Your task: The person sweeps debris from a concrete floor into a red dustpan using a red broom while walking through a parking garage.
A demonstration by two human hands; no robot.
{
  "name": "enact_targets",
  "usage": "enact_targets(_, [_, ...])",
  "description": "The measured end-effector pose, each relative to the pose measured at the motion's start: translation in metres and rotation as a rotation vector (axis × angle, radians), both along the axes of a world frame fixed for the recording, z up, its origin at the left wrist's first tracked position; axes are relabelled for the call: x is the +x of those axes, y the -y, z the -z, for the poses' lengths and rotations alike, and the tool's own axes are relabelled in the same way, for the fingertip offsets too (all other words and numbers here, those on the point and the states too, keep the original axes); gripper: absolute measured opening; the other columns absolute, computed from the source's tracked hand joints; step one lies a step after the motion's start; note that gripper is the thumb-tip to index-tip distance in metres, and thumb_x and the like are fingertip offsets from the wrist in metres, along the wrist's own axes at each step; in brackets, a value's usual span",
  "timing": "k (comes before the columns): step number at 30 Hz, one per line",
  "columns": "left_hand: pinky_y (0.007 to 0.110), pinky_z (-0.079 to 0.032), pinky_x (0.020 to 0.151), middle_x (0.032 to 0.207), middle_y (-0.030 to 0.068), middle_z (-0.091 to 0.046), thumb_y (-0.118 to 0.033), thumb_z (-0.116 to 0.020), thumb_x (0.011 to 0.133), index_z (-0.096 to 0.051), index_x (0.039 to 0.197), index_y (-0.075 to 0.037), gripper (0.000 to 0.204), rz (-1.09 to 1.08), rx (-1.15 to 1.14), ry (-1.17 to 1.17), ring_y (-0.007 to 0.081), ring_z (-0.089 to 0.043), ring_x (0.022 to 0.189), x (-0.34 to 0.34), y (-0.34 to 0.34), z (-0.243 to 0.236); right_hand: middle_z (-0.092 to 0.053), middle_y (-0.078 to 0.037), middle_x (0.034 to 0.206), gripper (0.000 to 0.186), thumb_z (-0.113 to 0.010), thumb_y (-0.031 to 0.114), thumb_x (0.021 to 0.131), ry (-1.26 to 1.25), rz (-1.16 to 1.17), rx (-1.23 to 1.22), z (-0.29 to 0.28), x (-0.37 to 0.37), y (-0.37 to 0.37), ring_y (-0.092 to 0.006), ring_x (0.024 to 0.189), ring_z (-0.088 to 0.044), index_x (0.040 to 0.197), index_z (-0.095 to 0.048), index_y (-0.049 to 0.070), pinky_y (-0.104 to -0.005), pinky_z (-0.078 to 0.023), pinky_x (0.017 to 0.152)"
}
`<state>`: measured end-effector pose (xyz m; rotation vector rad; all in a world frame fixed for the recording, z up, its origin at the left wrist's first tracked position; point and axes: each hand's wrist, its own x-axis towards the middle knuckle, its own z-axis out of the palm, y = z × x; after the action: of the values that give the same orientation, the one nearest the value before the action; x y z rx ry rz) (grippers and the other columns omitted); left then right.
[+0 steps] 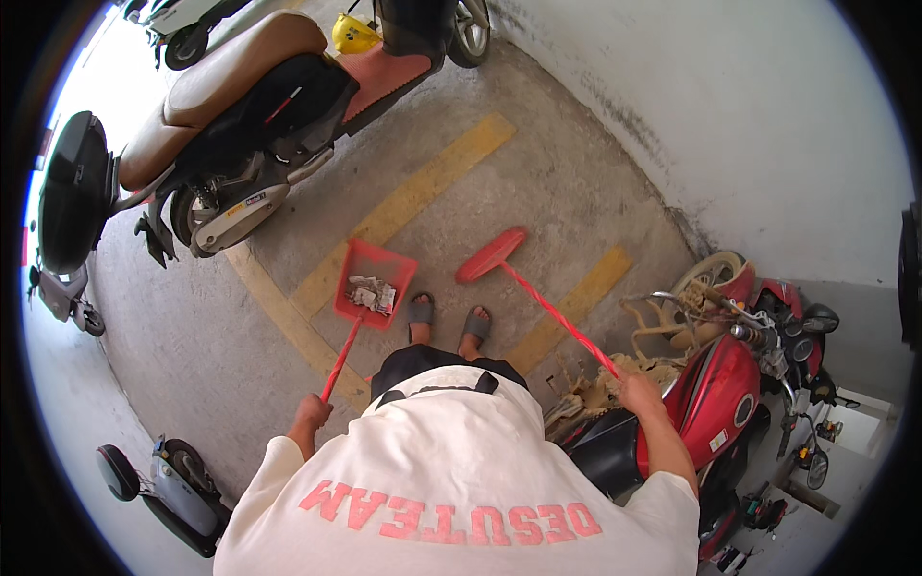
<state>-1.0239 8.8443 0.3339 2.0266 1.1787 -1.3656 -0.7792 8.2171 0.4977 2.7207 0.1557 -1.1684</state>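
My left hand [312, 411] is closed around the long red handle of a dustpan [349, 254], which rests on the concrete floor left of my feet. Crumpled paper scraps [373, 293] lie inside the pan. My right hand [634, 389] grips the striped red handle of a broom [557, 315], whose red head [493, 252] is down on the floor to the right of the pan, beyond my sandalled feet [476, 324].
A tan-seated scooter [221, 72] stands at upper left, with a yellow helmet [355, 36] on it. A red motorcycle [715, 403] and dusty, cluttered objects [653, 326] are close at right. Another scooter [173, 499] stands lower left. A white wall [730, 115] bounds the upper right.
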Motion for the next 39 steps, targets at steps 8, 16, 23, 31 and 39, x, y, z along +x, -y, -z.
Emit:
enact_targets(8, [0.04, -0.051, 0.067, 0.082, 0.0195, -0.065, -0.022, -0.057, 0.074, -0.064, 0.092, 0.002, 0.031, 0.147, -0.011, 0.007, 0.0312, -0.065, 0.075, 0.04, 0.002, 0.002, -0.059, -0.025, 0.097, 0.044, -0.047, 0.021, 0.084, 0.154, 0.47, 0.403, 0.08, 0.029, 0.011, -0.0418, 0.092, -0.055, 0.128, -0.046, 0.022, -0.0463, -0.044, 0.08])
enact_targets(16, [0.04, -0.05, 0.069, 0.089, 0.0194, -0.065, -0.016, -0.055, 0.074, -0.065, 0.094, 0.0, 0.027, 0.349, 0.002, 0.035, 0.0307, -0.065, 0.08, 0.121, 0.001, 0.004, -0.06, -0.021, 0.073, 0.057, -0.04, 0.008, 0.082, 0.016, 0.819, 0.388, 0.136, 0.063, -0.092, -0.0316, 0.047, -0.057, 0.137, -0.025, 0.013, -0.0407, -0.046, 0.041])
enact_targets(23, [0.04, -0.05, 0.076, 0.099, 0.0172, -0.064, -0.015, -0.056, 0.074, -0.066, 0.096, -0.004, 0.027, 0.53, -0.012, 0.06, 0.0307, -0.062, 0.093, 0.167, -0.008, 0.04, -0.059, -0.019, 0.069, 0.063, -0.039, 0.005, 0.079, -0.004, 0.585, 0.349, 0.126, -0.099, -0.081, -0.0257, 0.048, -0.057, 0.14, -0.023, 0.01, -0.0358, -0.046, 0.043])
enact_targets(31, [0.04, -0.05, 0.074, 0.097, 0.0145, -0.065, -0.013, -0.057, 0.072, -0.066, 0.098, -0.006, 0.028, 0.686, -0.031, 0.056, 0.0298, -0.063, 0.09, 0.245, 0.011, 0.03, -0.043, 0.001, 0.057, 0.065, -0.052, 0.009, 0.082, -0.179, 1.279, 0.621, 0.012, -0.091, -0.1, -0.0088, 0.041, -0.04, 0.141, -0.027, 0.018, -0.0271, -0.038, 0.037])
enact_targets(39, [0.042, -0.051, 0.075, 0.102, 0.0121, -0.065, -0.013, -0.062, 0.068, -0.067, 0.098, -0.008, 0.031, 0.863, -0.043, 0.07, 0.0285, -0.062, 0.096, 0.311, 0.049, 0.044, -0.043, 0.0, 0.056, 0.071, -0.052, 0.008, 0.08, -0.038, 1.283, 0.688, 0.071, -0.057, -0.121, -0.0101, 0.039, -0.04, 0.143, -0.021, 0.016, -0.0281, -0.038, 0.035])
